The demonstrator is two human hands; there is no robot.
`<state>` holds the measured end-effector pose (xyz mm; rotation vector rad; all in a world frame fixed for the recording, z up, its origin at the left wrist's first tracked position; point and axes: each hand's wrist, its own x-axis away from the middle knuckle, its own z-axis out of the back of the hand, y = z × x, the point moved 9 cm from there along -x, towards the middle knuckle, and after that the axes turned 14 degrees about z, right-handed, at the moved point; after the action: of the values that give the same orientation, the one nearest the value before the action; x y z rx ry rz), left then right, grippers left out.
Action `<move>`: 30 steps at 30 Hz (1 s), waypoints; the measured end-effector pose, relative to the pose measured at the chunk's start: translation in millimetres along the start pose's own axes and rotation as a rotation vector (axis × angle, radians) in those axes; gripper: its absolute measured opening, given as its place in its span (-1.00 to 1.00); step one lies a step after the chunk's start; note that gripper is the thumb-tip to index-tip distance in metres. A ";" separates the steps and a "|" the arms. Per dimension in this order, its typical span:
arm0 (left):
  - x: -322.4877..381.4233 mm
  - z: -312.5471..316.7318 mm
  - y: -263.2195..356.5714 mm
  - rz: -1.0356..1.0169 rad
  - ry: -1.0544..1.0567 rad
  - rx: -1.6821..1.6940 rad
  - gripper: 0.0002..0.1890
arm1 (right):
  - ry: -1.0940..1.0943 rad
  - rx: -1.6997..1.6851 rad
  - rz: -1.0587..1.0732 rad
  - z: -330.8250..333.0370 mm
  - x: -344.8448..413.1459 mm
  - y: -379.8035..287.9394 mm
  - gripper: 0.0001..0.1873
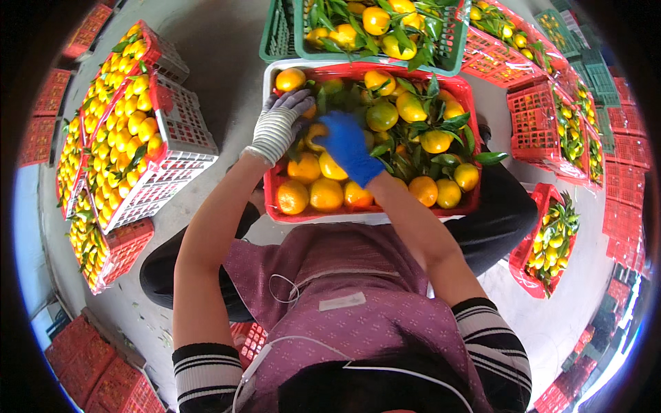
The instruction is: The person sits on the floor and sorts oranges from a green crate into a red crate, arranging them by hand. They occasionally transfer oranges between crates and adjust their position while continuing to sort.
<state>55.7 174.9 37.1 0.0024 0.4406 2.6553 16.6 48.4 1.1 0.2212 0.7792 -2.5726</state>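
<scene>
Before me stands a white plastic crate (pixel 267 85) lined with red film (pixel 465 85), filled with mandarins. Plain fruit such as one mandarin (pixel 293 197) lies along the near left; leafy mandarins (pixel 411 107) fill the right half. My left hand (pixel 279 124), in a pale striped glove, lies over the crate's left side, its fingertips against a partly hidden mandarin (pixel 310 111). In a blue glove, my right hand (pixel 346 147) reaches in at the middle, beside another mandarin (pixel 315 137). Motion blurs it, and its fingers and anything in them are unclear.
A green crate (pixel 454 46) of leafy mandarins overlaps the far rim. Stacked crates of mandarins (pixel 129 118) stand at left, with red crates (pixel 532 124) at right. A smaller red crate (pixel 537 206) sits by my right knee. A white cable (pixel 310 338) crosses my apron.
</scene>
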 end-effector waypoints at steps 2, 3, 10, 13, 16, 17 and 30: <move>-0.4 -7.5 4.6 0.050 0.012 -0.072 -0.39 | 0.073 -0.099 0.020 14.5 5.6 1.2 -0.38; 1.3 -2.4 12.3 0.020 0.091 -0.084 -0.39 | 0.081 -0.179 0.061 22.4 6.2 1.6 -0.37; -4.6 0.5 38.6 -0.029 -0.062 -0.226 -0.37 | -0.052 0.299 0.310 110.7 30.7 53.2 -0.41; -7.7 6.4 56.9 -0.091 -0.169 -0.283 -0.45 | -0.177 0.366 0.393 115.8 31.4 48.2 -0.36; 4.1 8.5 71.7 -0.003 -0.291 -0.364 -0.39 | 0.007 -0.024 0.205 143.4 38.4 46.4 -0.36; 11.1 8.2 77.2 0.024 -0.322 -0.376 -0.31 | 0.127 -0.107 0.168 155.1 46.9 44.4 -0.35; 36.3 1.2 77.5 0.222 0.016 -0.085 -0.23 | -0.338 -0.106 -0.197 65.0 123.2 42.8 -0.33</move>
<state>-10.2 125.1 59.5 0.0044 0.3502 2.8921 -75.1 -64.8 0.4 -0.3314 0.8375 -2.6369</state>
